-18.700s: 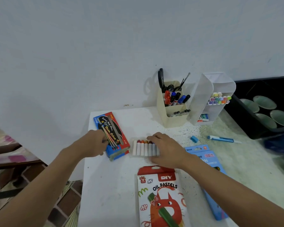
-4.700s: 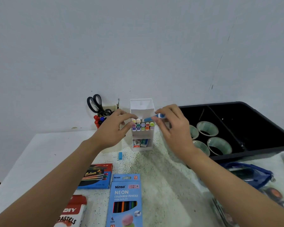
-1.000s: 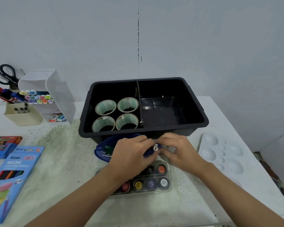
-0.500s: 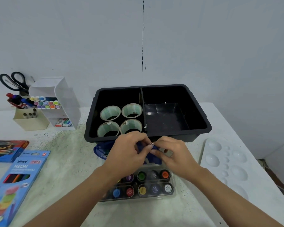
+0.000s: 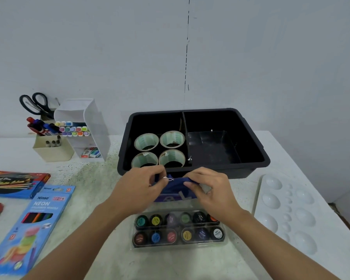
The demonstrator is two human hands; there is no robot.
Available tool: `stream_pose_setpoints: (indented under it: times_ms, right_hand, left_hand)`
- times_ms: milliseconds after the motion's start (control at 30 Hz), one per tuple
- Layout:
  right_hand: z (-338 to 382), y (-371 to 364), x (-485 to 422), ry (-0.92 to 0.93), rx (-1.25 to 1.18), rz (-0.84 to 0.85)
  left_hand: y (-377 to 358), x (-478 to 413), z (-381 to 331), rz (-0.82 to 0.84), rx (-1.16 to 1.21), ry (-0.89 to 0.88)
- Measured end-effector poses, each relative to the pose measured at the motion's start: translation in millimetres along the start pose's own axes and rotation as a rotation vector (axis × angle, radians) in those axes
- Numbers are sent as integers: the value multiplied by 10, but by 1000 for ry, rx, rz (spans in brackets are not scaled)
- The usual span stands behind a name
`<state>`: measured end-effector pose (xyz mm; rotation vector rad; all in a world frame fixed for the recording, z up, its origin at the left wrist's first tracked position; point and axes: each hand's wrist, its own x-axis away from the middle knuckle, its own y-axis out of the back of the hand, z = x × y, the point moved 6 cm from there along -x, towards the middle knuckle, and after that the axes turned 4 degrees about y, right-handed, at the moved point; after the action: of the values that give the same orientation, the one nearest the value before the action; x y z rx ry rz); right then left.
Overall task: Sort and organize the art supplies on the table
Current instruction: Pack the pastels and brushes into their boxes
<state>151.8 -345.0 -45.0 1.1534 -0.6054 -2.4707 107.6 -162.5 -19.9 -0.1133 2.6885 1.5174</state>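
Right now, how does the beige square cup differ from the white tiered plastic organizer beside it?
The beige square cup is lower; the white tiered plastic organizer is taller. The cup holds black-handled scissors and pens upright; the organizer holds colour-capped markers lying in rows. Both stand by the wall.

Hands [image 5: 137,190] gripping blue pouch [image 5: 177,186], perhaps by zipper [image 5: 170,179]

Both forearms reached forward; the left grip [image 5: 139,188] and right grip [image 5: 212,189] each pinched a dark blue fabric pouch [image 5: 176,185].
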Motion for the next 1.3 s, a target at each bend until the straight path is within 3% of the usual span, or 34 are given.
stream_pose_setpoints:
  times_ms: [267, 400, 667, 900, 1100, 1300]
  right_hand:
    - [-287, 146, 150, -172, 76, -89]
    - [-431, 208, 283, -274, 99, -86]
    - [-345, 241, 384, -311, 124, -95]
    - [-438, 136, 478, -505, -4, -80]
    - [-408, 107, 430, -511, 101, -72]
    - [-143, 33, 276, -264, 403, 30]
  left_hand:
    - [237, 205, 679, -62, -25, 191]
    - [393, 307, 897, -96, 194, 231]
    - [171, 350, 910, -48, 583, 317]
    - [-10, 363, 1037, -127, 574, 399]
    - [-202, 390, 1144, -155, 633, 501]
    - [-95, 375, 1204, -156, 442, 458]
